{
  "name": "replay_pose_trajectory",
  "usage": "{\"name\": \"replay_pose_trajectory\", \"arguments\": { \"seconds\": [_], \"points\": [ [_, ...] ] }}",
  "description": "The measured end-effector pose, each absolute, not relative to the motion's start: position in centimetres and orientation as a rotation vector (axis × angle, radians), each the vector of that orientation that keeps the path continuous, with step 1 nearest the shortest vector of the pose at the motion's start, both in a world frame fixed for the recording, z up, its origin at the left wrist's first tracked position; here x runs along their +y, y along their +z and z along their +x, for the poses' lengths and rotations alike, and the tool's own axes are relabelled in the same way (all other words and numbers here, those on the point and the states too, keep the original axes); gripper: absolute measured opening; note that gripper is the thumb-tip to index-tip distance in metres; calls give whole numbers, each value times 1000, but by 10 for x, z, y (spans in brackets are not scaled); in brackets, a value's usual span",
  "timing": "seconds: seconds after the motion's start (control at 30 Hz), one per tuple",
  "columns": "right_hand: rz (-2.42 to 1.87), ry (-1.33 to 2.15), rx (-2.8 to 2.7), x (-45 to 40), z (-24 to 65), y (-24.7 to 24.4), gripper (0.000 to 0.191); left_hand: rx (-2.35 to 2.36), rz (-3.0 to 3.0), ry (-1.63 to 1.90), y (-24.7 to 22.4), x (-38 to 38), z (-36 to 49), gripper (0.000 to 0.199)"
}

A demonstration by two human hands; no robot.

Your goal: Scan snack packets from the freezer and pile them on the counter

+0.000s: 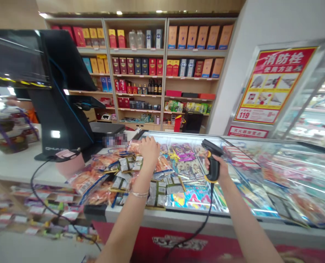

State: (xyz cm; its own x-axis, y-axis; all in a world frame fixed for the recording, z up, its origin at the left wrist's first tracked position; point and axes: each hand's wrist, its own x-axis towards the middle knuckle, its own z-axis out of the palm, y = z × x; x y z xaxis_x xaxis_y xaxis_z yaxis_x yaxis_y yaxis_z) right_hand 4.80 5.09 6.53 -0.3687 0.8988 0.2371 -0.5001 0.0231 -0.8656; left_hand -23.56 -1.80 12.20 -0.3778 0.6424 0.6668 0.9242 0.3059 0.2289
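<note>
My right hand (219, 166) is wrapped round the grip of a black and yellow barcode scanner (214, 160), its head tilted toward the left and its cable hanging down. At the far side of a heap of packets, my left hand (150, 149) has its fingers curled over, with the tips hidden. An orange clear-fronted snack bag (134, 147) lies right by these fingers; whether they grip it is hidden. More orange snack bags (87, 179) with blue edges and several silver and green packets (157, 191) are piled around my left forearm on the freezer's glass top.
The chest freezer (189, 175) shows colourful packs under its glass. More packets (296, 208) lie at its right end. On the left counter stand a checkout screen (60, 87), a pink container (70, 162) and a cable. Shelves of boxes (148, 65) line the back.
</note>
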Motion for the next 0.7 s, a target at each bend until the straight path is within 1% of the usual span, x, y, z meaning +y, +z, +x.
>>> {"name": "replay_pose_trajectory", "arguments": {
  "seconds": [0.17,0.33,0.43,0.57,0.63,0.7],
  "points": [
    [-589,1351,-1147,28,158,88,20,-1985,-1681,-967,128,0,-129,26],
    [-703,1187,-1072,11,255,85,18,-1778,-2023,-1097,112,19,-16,22],
    [-729,1139,-996,8,295,70,19,-1700,-2153,-1087,93,33,40,21],
    [-747,1133,-892,11,324,40,23,-1687,-2400,-1017,60,47,98,23],
    [-759,1135,-841,13,330,24,25,-1687,-2496,-987,42,50,122,29],
    [-749,1123,-796,16,332,8,26,-1632,-2589,-974,24,53,141,39]
  ]
}}
